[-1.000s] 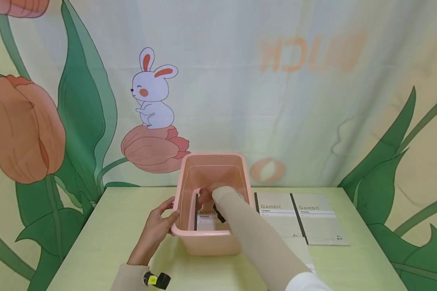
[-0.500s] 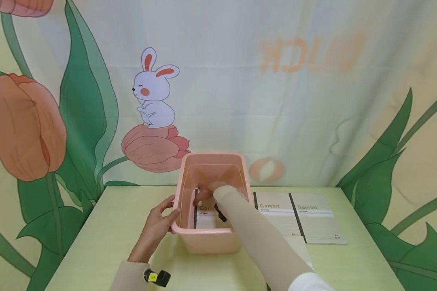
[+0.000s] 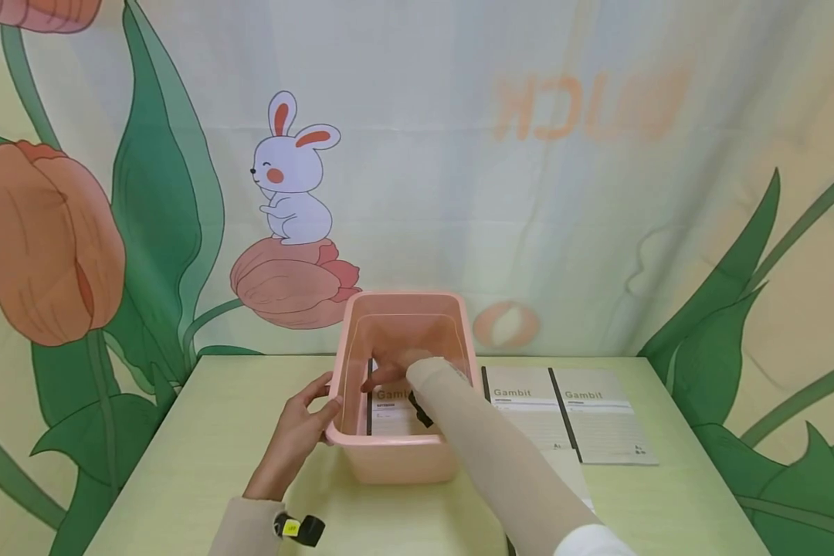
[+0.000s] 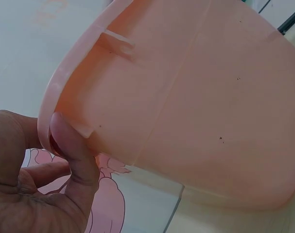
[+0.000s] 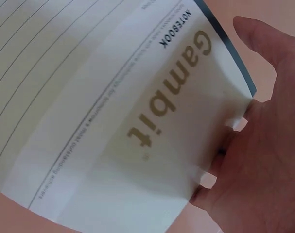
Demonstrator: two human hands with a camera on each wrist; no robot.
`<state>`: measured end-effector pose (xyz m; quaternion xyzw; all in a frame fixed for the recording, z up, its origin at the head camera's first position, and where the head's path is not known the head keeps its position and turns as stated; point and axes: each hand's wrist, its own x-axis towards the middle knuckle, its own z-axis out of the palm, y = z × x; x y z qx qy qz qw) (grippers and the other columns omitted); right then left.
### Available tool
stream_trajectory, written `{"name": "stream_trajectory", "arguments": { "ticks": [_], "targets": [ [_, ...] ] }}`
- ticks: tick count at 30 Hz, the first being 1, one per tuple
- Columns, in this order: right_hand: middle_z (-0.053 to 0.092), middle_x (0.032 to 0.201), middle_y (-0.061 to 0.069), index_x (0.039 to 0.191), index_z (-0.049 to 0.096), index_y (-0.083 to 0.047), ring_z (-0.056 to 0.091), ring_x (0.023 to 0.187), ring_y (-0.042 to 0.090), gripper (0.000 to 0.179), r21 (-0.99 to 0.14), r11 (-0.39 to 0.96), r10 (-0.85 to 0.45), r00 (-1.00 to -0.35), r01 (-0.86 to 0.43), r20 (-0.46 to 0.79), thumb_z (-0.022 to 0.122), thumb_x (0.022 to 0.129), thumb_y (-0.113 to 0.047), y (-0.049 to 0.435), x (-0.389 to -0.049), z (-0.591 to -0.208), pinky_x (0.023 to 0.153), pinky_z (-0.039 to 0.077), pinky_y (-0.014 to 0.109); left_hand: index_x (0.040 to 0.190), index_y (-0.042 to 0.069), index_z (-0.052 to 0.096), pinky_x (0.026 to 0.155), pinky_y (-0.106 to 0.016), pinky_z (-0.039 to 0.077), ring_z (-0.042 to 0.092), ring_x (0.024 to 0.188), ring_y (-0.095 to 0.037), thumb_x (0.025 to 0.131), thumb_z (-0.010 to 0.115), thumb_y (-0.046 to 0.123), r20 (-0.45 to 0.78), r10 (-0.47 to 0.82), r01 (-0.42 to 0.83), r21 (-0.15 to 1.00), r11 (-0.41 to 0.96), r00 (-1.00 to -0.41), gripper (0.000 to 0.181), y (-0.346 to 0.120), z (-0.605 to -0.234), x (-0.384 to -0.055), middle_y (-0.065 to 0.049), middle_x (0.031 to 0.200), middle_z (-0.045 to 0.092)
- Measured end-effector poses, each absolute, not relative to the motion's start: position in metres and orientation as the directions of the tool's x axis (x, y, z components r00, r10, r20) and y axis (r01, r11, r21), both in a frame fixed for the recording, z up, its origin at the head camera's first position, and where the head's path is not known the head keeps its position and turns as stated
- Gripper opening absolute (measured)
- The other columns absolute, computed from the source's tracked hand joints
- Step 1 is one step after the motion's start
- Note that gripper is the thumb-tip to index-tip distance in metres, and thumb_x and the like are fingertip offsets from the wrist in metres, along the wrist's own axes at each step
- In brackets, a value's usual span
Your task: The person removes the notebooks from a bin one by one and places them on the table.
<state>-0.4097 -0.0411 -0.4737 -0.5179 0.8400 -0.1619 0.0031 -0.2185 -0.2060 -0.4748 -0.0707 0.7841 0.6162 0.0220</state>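
A pink plastic bin (image 3: 403,465) stands on the table. My left hand (image 3: 295,428) grips its left rim; in the left wrist view the thumb (image 4: 74,145) presses under the lip, fingers on the other side. My right hand (image 3: 398,369) reaches down inside the bin to a pale Gambit notebook (image 3: 392,421) with a dark spine. The right wrist view shows that notebook (image 5: 103,107) close up. Fingers of the right hand (image 5: 264,141) reach under its top edge, their tips hidden, while the thumb (image 5: 259,36) stretches away past the spine.
Right of the bin, two matching notebooks lie flat, one nearer (image 3: 524,401) and one farther right (image 3: 605,417). A third notebook (image 3: 568,467) lies in front of them, mostly covered by my right sleeve (image 3: 486,455). A printed curtain (image 3: 417,177) hangs behind the table (image 3: 181,463).
Inside the bin my right hand has shifted slightly left and its thumb has spread away from the other fingers. My left hand keeps its place on the rim.
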Motion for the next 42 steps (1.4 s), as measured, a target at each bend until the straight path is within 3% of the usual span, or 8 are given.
{"name": "stream_trajectory", "arguments": {
  "ticks": [5,8,17,23,30,36,40,42],
  "targets": [
    [0.066,0.077,-0.026,0.095,0.078,-0.039,0.063,0.081,0.008,0.035,-0.287,0.435,-0.847,-0.496,-0.854,0.192,0.086,0.065,-0.056,-0.041,-0.408,-0.475,0.081,0.055,0.030,0.150,0.019,0.039,0.057,-0.024,0.050,0.059,0.076,-0.020,0.099,0.058,0.020,-0.118,-0.086,-0.135,0.963,0.232,-0.989,0.055,-0.204,-0.473,-0.220,-0.015,0.139,0.046],
    [0.071,0.086,-0.019,0.097,0.077,-0.040,0.063,0.088,0.009,0.033,-0.316,0.455,-0.844,-0.516,-0.833,0.145,0.085,0.068,-0.053,-0.043,-0.411,-0.482,0.087,0.053,0.029,0.150,0.020,0.039,0.057,-0.025,0.050,0.059,0.075,-0.019,0.099,0.058,0.021,-0.127,-0.088,-0.144,0.963,0.230,-0.988,0.055,-0.203,-0.473,-0.221,-0.015,0.139,0.046],
    [0.061,0.112,-0.021,0.120,0.063,-0.045,0.051,0.110,0.003,0.061,-0.376,0.673,-0.695,-0.718,-0.637,-0.027,0.075,0.067,-0.072,-0.047,-0.444,-0.534,0.103,0.044,0.032,0.153,0.021,0.035,0.060,-0.025,0.050,0.059,0.081,-0.018,0.099,0.057,0.024,-0.150,-0.104,-0.171,0.956,0.240,-0.983,0.058,-0.203,-0.474,-0.221,-0.015,0.143,0.044],
    [0.059,0.115,-0.011,0.127,0.056,-0.035,0.055,0.105,0.010,0.069,-0.429,0.789,-0.524,-0.846,-0.440,-0.096,0.076,0.070,-0.068,-0.047,-0.402,-0.492,0.097,0.050,0.035,0.152,0.020,0.036,0.058,-0.024,0.050,0.058,0.078,-0.018,0.100,0.057,0.022,-0.133,-0.098,-0.154,0.959,0.239,-0.986,0.057,-0.203,-0.474,-0.221,-0.016,0.139,0.045],
    [0.063,0.109,-0.010,0.119,0.063,-0.034,0.057,0.096,0.010,0.075,-0.350,0.813,-0.490,-0.871,-0.466,0.021,0.075,0.060,-0.077,-0.048,-0.399,-0.479,0.094,0.053,0.035,0.153,0.021,0.035,0.059,-0.024,0.050,0.059,0.084,-0.021,0.100,0.057,0.023,-0.139,-0.103,-0.160,0.958,0.237,-0.985,0.057,-0.203,-0.474,-0.219,-0.015,0.141,0.044],
    [0.065,0.096,-0.011,0.102,0.068,-0.031,0.058,0.088,0.011,0.042,-0.214,0.824,-0.519,-0.851,-0.524,0.084,0.075,0.072,-0.058,-0.053,-0.399,-0.464,0.085,0.053,0.033,0.153,0.021,0.035,0.059,-0.024,0.050,0.059,0.084,-0.020,0.100,0.057,0.023,-0.137,-0.097,-0.157,0.959,0.234,-0.986,0.057,-0.204,-0.475,-0.219,-0.015,0.141,0.044],
    [0.066,0.087,-0.013,0.098,0.069,-0.029,0.058,0.087,0.010,0.031,-0.184,0.785,-0.558,-0.805,-0.591,0.202,0.070,0.075,-0.050,-0.054,-0.400,-0.451,0.084,0.052,0.032,0.152,0.021,0.037,0.059,-0.024,0.051,0.060,0.082,-0.022,0.100,0.057,0.023,-0.131,-0.092,-0.148,0.964,0.221,-0.987,0.056,-0.204,-0.476,-0.220,-0.015,0.140,0.045],
    [0.063,0.083,-0.014,0.100,0.067,-0.030,0.057,0.083,0.009,0.030,-0.184,0.769,-0.574,-0.788,-0.613,0.223,0.069,0.077,-0.049,-0.052,-0.400,-0.441,0.077,0.051,0.029,0.151,0.021,0.038,0.059,-0.025,0.051,0.060,0.082,-0.023,0.100,0.057,0.023,-0.123,-0.092,-0.141,0.965,0.220,-0.988,0.055,-0.204,-0.476,-0.220,-0.015,0.140,0.046]
  ]
}}
